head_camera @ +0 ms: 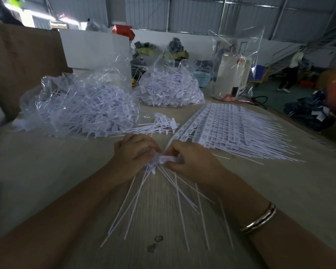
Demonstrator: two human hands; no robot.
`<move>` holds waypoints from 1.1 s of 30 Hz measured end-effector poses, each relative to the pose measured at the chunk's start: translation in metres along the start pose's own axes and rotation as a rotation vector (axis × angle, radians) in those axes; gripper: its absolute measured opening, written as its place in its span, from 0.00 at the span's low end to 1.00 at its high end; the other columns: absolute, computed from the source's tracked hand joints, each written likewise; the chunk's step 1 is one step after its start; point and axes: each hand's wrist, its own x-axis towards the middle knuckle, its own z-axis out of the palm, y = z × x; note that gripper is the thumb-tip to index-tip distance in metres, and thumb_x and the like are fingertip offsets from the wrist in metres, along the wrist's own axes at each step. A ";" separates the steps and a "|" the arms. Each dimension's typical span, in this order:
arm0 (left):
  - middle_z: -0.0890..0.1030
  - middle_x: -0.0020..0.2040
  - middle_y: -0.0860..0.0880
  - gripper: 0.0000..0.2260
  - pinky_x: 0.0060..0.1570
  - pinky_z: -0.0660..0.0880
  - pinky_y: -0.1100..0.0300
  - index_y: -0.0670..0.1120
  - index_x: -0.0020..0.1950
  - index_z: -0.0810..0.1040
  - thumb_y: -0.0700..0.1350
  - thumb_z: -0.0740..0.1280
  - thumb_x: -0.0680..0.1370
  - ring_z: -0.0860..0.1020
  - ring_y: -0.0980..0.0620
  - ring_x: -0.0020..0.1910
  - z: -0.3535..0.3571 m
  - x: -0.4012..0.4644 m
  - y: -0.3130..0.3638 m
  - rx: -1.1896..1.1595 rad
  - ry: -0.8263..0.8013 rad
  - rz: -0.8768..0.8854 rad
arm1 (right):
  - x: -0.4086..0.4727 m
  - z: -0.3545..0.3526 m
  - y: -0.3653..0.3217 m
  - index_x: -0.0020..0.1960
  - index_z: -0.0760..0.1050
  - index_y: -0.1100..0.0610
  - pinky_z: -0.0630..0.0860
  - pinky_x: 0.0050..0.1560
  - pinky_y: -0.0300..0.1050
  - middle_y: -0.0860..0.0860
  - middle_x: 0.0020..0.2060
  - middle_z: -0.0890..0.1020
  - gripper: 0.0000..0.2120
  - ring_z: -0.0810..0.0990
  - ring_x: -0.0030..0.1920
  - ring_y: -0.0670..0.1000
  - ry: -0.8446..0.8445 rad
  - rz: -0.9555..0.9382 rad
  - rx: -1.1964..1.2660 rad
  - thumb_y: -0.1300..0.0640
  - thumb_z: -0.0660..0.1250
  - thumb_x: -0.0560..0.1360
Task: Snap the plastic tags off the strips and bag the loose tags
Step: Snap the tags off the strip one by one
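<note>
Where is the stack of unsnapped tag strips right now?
In the head view, the stack of strips lies on the table, right of centre, beyond the right hand.

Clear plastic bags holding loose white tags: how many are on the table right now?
2. One large clear plastic bag lies far left; a smaller clear plastic bag sits behind centre. The upright clear bag far right shows no tags inside.

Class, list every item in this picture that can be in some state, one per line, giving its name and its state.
left hand: gripping a bunch of snapped tags
right hand: pinching one tag
tag: held between both hands
left bag: open, heaped with loose tags
middle bag: filled with loose tags
stacked strips: tags unsnapped, lying flat
small loose pile: unbagged on the table
empty bag: standing upright
</note>
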 end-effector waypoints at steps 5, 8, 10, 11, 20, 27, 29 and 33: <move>0.73 0.51 0.62 0.22 0.64 0.58 0.50 0.50 0.50 0.82 0.61 0.55 0.71 0.68 0.53 0.61 0.010 0.000 0.010 0.105 -0.145 -0.052 | -0.001 0.005 -0.005 0.51 0.71 0.54 0.73 0.40 0.46 0.49 0.42 0.80 0.14 0.78 0.42 0.49 0.050 -0.002 0.056 0.47 0.68 0.73; 0.75 0.47 0.60 0.22 0.62 0.62 0.46 0.50 0.41 0.80 0.63 0.54 0.69 0.70 0.51 0.58 0.006 0.000 0.009 0.029 -0.160 -0.049 | -0.002 -0.003 0.000 0.52 0.71 0.51 0.73 0.42 0.43 0.44 0.43 0.78 0.15 0.77 0.44 0.46 -0.019 0.035 0.100 0.43 0.68 0.72; 0.75 0.45 0.61 0.14 0.61 0.63 0.43 0.54 0.37 0.76 0.61 0.58 0.70 0.71 0.51 0.56 0.005 -0.003 0.009 -0.016 -0.164 -0.049 | -0.004 -0.011 0.008 0.49 0.72 0.49 0.71 0.41 0.42 0.43 0.41 0.77 0.13 0.77 0.43 0.46 -0.069 0.050 0.003 0.42 0.67 0.71; 0.75 0.45 0.61 0.09 0.61 0.63 0.42 0.55 0.37 0.75 0.57 0.61 0.72 0.71 0.51 0.56 0.006 -0.003 0.009 -0.034 -0.166 -0.042 | -0.005 -0.013 0.011 0.49 0.72 0.49 0.70 0.40 0.42 0.43 0.41 0.76 0.12 0.76 0.42 0.46 -0.098 0.050 -0.066 0.43 0.68 0.72; 0.80 0.45 0.48 0.08 0.54 0.70 0.47 0.41 0.43 0.80 0.45 0.65 0.73 0.75 0.45 0.50 -0.002 -0.001 0.002 -0.117 -0.064 0.112 | -0.003 -0.019 0.028 0.40 0.79 0.53 0.73 0.37 0.41 0.44 0.31 0.80 0.09 0.78 0.32 0.42 -0.086 0.114 0.167 0.54 0.65 0.77; 0.75 0.56 0.55 0.19 0.63 0.61 0.41 0.57 0.51 0.75 0.62 0.55 0.67 0.69 0.48 0.63 -0.016 -0.003 -0.015 0.074 -0.066 -0.115 | -0.008 -0.020 0.025 0.47 0.75 0.46 0.71 0.40 0.36 0.40 0.39 0.76 0.07 0.74 0.38 0.38 -0.019 0.075 0.153 0.49 0.71 0.71; 0.74 0.57 0.55 0.18 0.62 0.63 0.40 0.57 0.53 0.75 0.61 0.55 0.69 0.69 0.47 0.64 -0.011 -0.002 -0.005 0.013 -0.045 -0.056 | -0.005 -0.012 0.012 0.53 0.72 0.47 0.68 0.37 0.36 0.40 0.41 0.75 0.14 0.73 0.38 0.39 -0.025 0.031 0.081 0.47 0.71 0.71; 0.74 0.52 0.56 0.24 0.63 0.64 0.43 0.46 0.50 0.83 0.61 0.55 0.73 0.70 0.49 0.61 0.005 0.001 0.012 -0.022 -0.118 -0.029 | -0.001 -0.004 -0.001 0.56 0.70 0.51 0.64 0.34 0.29 0.42 0.43 0.76 0.18 0.72 0.39 0.42 0.015 -0.045 0.038 0.47 0.70 0.71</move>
